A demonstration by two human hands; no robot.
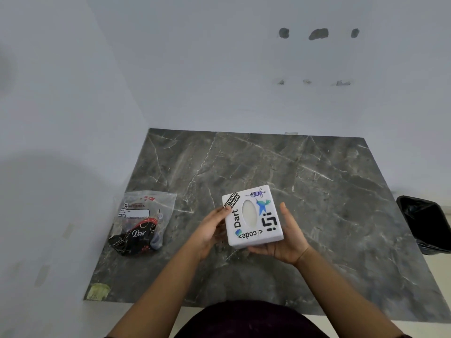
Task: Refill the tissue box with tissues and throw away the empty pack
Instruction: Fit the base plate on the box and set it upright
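A white square tissue box [252, 217] covered in stickers, with an oval opening on top, is held above the dark marble table [317, 191]. My left hand [211, 230] grips its left side and my right hand [285, 236] cups its right side and underside. White shows inside the oval opening. A plastic tissue pack [141, 222], clear with a black and red print, lies crumpled on the table at the left, apart from both hands.
A bin lined with a black bag [427, 223] stands off the table's right edge. White walls close in the table at the back and left. A yellowish patch [98, 291] marks the table's front left corner.
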